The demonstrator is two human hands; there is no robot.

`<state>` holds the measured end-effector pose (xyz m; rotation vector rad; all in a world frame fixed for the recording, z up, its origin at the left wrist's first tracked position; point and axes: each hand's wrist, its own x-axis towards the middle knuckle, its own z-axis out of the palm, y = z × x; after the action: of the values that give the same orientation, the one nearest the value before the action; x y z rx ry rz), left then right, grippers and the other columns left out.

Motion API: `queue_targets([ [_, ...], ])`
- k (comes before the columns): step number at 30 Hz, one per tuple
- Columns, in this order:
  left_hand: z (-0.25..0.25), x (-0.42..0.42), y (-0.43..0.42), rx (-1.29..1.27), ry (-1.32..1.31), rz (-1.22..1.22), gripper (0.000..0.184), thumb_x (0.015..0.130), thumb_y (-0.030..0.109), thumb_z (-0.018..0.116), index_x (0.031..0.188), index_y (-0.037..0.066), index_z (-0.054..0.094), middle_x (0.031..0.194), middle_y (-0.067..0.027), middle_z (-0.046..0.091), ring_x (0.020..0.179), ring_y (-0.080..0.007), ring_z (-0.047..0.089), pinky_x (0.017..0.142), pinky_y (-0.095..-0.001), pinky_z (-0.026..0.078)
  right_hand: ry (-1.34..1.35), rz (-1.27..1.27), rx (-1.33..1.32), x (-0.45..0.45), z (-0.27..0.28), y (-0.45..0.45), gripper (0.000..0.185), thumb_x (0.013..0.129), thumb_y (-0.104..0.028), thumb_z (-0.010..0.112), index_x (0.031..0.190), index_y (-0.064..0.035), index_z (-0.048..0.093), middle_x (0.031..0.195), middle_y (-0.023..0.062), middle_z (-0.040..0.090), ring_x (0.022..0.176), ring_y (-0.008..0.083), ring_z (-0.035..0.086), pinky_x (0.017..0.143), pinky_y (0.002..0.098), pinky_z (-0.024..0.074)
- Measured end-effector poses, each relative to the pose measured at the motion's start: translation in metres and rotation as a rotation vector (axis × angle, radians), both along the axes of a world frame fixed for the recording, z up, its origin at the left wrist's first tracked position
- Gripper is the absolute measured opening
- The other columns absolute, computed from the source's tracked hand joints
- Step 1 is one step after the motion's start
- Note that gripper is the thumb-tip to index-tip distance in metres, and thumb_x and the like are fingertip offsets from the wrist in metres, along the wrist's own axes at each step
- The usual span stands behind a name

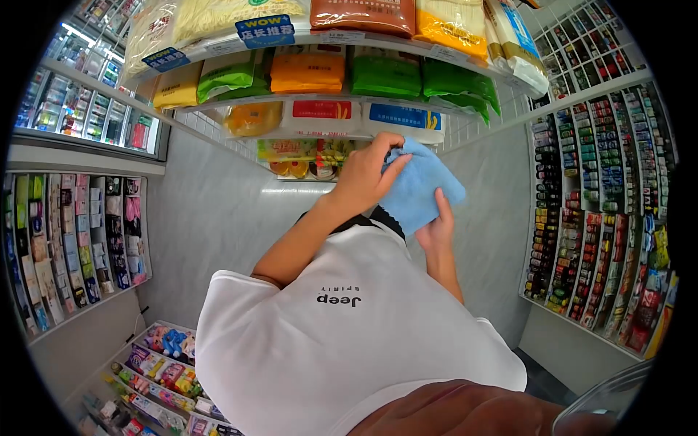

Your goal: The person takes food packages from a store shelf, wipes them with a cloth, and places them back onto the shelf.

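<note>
A light blue cloth [420,185] is spread in front of my body, its right corner sticking out. My left hand [369,173] pinches the cloth's upper left edge between thumb and bent fingers. At the lower right edge, my right hand [436,224] holds the cloth, a thumb or finger lying along its face; the other fingers are partly hidden by it. Both hands are in front of the lower shelf levels, close to a white and blue package [404,118].
The shelf ahead carries a green package [387,76], an orange package [307,73] and bagged noodles [218,20]. Racks of goods stand left [76,247] and right [582,247]. A glass-fronted cooler [91,83] is at upper left. Grey floor [211,211] lies between them.
</note>
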<state>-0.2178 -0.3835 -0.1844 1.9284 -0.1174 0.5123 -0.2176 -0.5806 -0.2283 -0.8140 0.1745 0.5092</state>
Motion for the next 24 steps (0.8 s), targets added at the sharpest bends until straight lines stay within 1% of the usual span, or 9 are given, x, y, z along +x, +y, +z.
queue_targets([
  [1, 0.003, 0.0, 0.003, 0.063, -0.004, 0.011, 0.03, 0.089, 0.016, 0.07, 0.11, 0.002, 0.054, 0.091, -0.0147, 0.068, 0.072, -0.0227, 0.066, 0.07, -0.0321, 0.054, 0.035, 0.01, 0.016, -0.002, 0.003, -0.001, 0.064, 0.097, -0.031, 0.056, 0.146, 0.0009, 0.032, 0.144, 0.0181, 0.046, 0.131, 0.0314, 0.047, 0.109, 0.046, 0.0407],
  [4, 0.007, 0.001, 0.011, 0.068, 0.131, -0.06, 0.03, 0.088, 0.019, 0.072, 0.108, 0.003, 0.057, 0.091, -0.012, 0.068, 0.073, -0.0247, 0.067, 0.069, -0.0318, 0.053, 0.135, -0.008, 0.076, -0.001, 0.001, -0.004, 0.055, 0.099, -0.026, 0.052, 0.144, 0.0015, 0.035, 0.142, 0.0181, 0.048, 0.13, 0.0307, 0.048, 0.108, 0.0455, 0.0406],
  [5, 0.008, 0.005, 0.013, -0.011, 0.21, -0.035, 0.029, 0.085, 0.019, 0.074, 0.107, 0.005, 0.059, 0.093, -0.0109, 0.068, 0.08, -0.0276, 0.066, 0.07, -0.0338, 0.053, 0.17, -0.037, 0.094, 0.0, -0.002, -0.006, 0.056, 0.099, -0.027, 0.052, 0.144, 0.0016, 0.035, 0.142, 0.0182, 0.048, 0.13, 0.0308, 0.049, 0.108, 0.0457, 0.0407],
  [8, 0.009, 0.04, 0.04, 0.472, -0.44, 0.184, 0.032, 0.082, 0.016, 0.076, 0.108, 0.006, 0.062, 0.102, -0.01, 0.067, 0.091, -0.0294, 0.064, 0.077, -0.0368, 0.053, 0.151, -0.098, 0.148, 0.002, -0.013, -0.017, 0.057, 0.098, -0.027, 0.053, 0.144, 0.0015, 0.034, 0.142, 0.0182, 0.048, 0.129, 0.0312, 0.049, 0.107, 0.0463, 0.0415],
  [11, 0.031, 0.077, 0.06, 0.691, -0.569, 0.172, 0.036, 0.081, 0.022, 0.076, 0.112, 0.009, 0.063, 0.112, -0.0097, 0.065, 0.1, -0.0311, 0.062, 0.085, -0.0401, 0.051, 0.183, -0.157, 0.151, -0.002, -0.014, -0.029, 0.058, 0.098, -0.027, 0.053, 0.145, 0.001, 0.034, 0.144, 0.0178, 0.046, 0.129, 0.032, 0.05, 0.106, 0.0478, 0.0429],
  [14, 0.035, 0.094, 0.063, 0.822, -0.107, 0.113, 0.042, 0.083, 0.031, 0.073, 0.119, 0.013, 0.063, 0.121, -0.0099, 0.061, 0.11, -0.0321, 0.058, 0.094, -0.0415, 0.048, 0.174, -0.191, 0.145, -0.002, -0.008, -0.033, 0.057, 0.098, -0.026, 0.053, 0.145, 0.0009, 0.034, 0.144, 0.0175, 0.046, 0.129, 0.0324, 0.05, 0.106, 0.0485, 0.0433],
  [15, 0.03, 0.105, 0.068, 0.879, -0.268, 0.104, 0.05, 0.085, 0.039, 0.07, 0.129, 0.018, 0.059, 0.131, -0.0095, 0.055, 0.123, -0.0318, 0.05, 0.102, -0.0456, 0.041, 0.161, -0.197, 0.146, -0.003, -0.008, -0.033, 0.057, 0.098, -0.025, 0.053, 0.144, 0.0009, 0.034, 0.144, 0.0173, 0.047, 0.129, 0.0324, 0.05, 0.106, 0.0485, 0.0433],
  [18, 0.022, 0.121, 0.069, 1.022, -0.259, 0.119, 0.062, 0.084, 0.045, 0.069, 0.139, 0.022, 0.052, 0.14, -0.0076, 0.049, 0.132, -0.0309, 0.042, 0.108, -0.0488, 0.034, 0.166, -0.195, 0.17, -0.004, -0.014, -0.032, 0.057, 0.097, -0.026, 0.054, 0.144, 0.001, 0.035, 0.142, 0.0171, 0.048, 0.128, 0.0324, 0.051, 0.106, 0.0487, 0.0434],
  [24, 0.007, 0.145, 0.065, 1.073, -0.238, 0.14, 0.071, 0.083, 0.059, 0.064, 0.145, 0.029, 0.045, 0.146, -0.0037, 0.045, 0.135, -0.03, 0.041, 0.109, -0.0579, 0.028, 0.192, -0.226, 0.179, -0.014, -0.021, -0.028, 0.053, 0.096, -0.025, 0.056, 0.14, 0.0011, 0.041, 0.137, 0.0163, 0.053, 0.123, 0.0313, 0.054, 0.104, 0.0462, 0.0446],
])
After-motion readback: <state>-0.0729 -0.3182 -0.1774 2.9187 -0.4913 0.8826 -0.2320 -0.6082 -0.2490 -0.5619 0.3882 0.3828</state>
